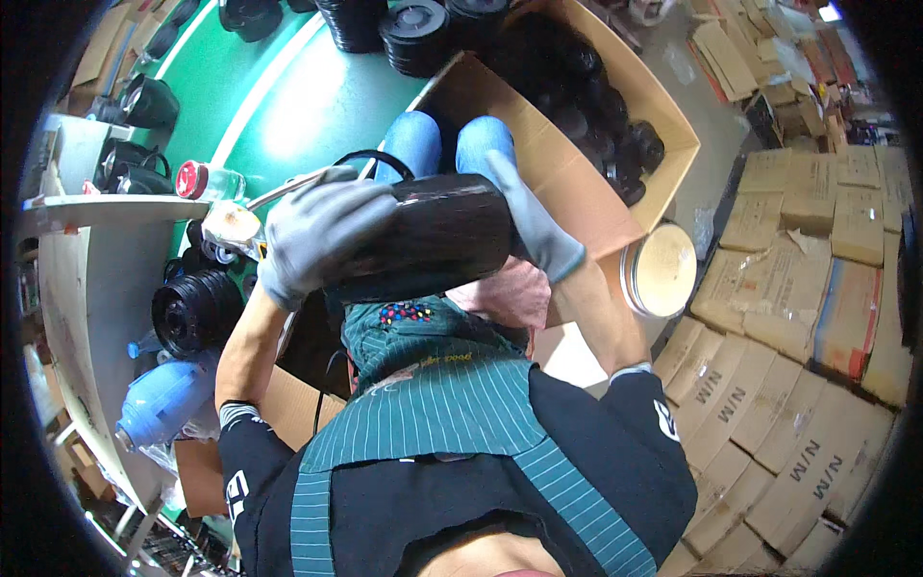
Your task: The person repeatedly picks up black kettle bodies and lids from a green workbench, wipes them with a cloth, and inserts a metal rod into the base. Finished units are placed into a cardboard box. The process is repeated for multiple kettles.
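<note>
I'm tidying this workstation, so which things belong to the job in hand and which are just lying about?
Likely in the job:
- black cylindrical item, between the gloved left hand and right hand

Apparently lying about:
- red-lidded jar
- blue rounded container
- round tin
- stacked cartons

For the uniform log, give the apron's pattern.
Dark green apron with thin pale stripes, seen in the head view.
</note>
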Demonstrator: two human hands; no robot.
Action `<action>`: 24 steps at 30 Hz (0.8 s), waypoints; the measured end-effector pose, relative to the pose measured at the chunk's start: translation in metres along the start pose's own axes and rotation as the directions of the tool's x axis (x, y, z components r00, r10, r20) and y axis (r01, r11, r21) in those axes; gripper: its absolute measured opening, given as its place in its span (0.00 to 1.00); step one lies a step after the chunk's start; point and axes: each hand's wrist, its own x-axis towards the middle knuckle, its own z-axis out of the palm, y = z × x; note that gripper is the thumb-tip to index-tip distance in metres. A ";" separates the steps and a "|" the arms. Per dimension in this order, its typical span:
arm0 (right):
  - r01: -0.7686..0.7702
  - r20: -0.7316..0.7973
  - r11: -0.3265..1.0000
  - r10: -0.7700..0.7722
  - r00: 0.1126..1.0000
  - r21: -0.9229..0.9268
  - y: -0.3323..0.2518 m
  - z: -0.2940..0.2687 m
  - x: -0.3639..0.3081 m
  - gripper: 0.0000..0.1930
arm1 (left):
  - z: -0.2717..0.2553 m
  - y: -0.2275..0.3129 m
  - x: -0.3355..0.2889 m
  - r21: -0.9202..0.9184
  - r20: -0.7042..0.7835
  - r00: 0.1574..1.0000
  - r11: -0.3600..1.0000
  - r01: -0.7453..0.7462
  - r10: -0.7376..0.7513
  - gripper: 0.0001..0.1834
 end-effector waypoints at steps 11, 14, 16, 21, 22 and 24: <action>0.463 0.016 0.874 -0.466 0.885 -0.147 -0.002 0.031 -0.005 0.41 | 0.027 -0.013 -0.029 -0.363 -0.156 0.895 0.867 0.341 -0.418 0.29; 0.032 -0.075 0.999 -0.033 0.997 -0.018 -0.015 0.028 -0.004 0.36 | 0.000 -0.007 -0.014 -0.115 -0.096 0.979 0.979 0.170 -0.181 0.24; 0.207 -0.062 0.978 -0.209 0.976 -0.040 -0.004 0.034 -0.016 0.40 | 0.028 -0.018 -0.037 -0.437 -0.135 0.857 0.806 0.398 -0.497 0.26; 0.812 0.447 0.129 -0.781 0.436 -0.569 -0.014 0.036 -0.008 0.54 | 0.112 -0.041 -0.146 -0.918 0.098 0.564 0.144 0.369 -0.820 0.30; 0.838 0.470 0.103 -0.788 0.398 -0.536 -0.015 0.038 -0.006 0.56 | 0.110 -0.039 -0.140 -0.912 0.114 0.544 0.130 0.389 -0.831 0.30; 0.818 0.354 0.247 -0.809 0.469 -0.519 -0.018 0.048 -0.007 0.49 | 0.092 -0.041 -0.120 -0.888 0.157 0.521 0.111 0.446 -0.839 0.30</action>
